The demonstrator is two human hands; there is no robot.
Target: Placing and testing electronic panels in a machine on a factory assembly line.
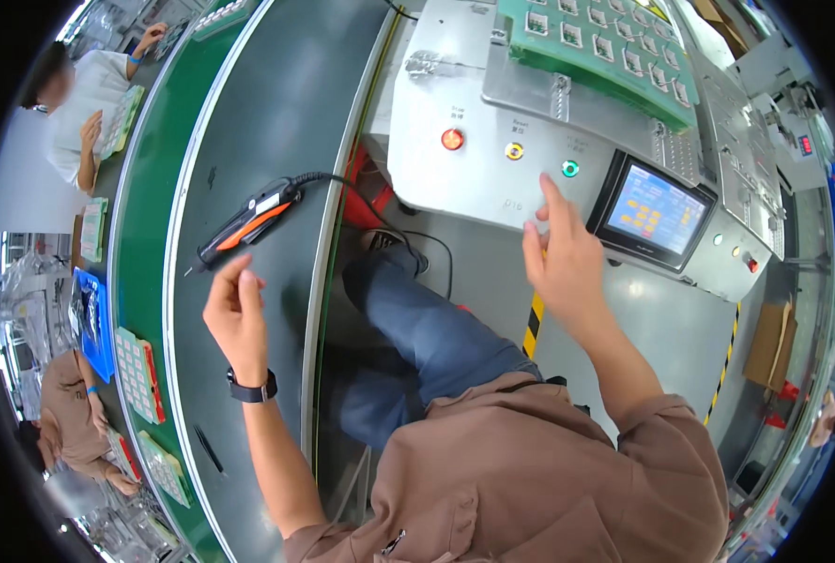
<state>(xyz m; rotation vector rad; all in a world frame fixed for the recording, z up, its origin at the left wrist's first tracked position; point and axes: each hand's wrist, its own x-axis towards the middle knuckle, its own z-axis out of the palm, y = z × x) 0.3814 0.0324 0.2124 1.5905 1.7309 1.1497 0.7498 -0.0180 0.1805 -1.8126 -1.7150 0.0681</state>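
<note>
My right hand is raised over the front of a silver machine panel. Its index finger points up, the tip just below a green-ringed button; contact cannot be told. Nothing shows in that hand. On the dark workbench side, my left hand wears a black wristband, its fingers loosely curled with nothing visible in them. Just beyond those fingertips lies a black and orange electric screwdriver with a cable. A green fixture holding rows of small parts sits on the machine.
Red and yellow buttons and a lit touchscreen share the panel. A thin black tool lies on the bench. Trays line the green strip at left, with two co-workers beyond. A cable loops down beside my leg.
</note>
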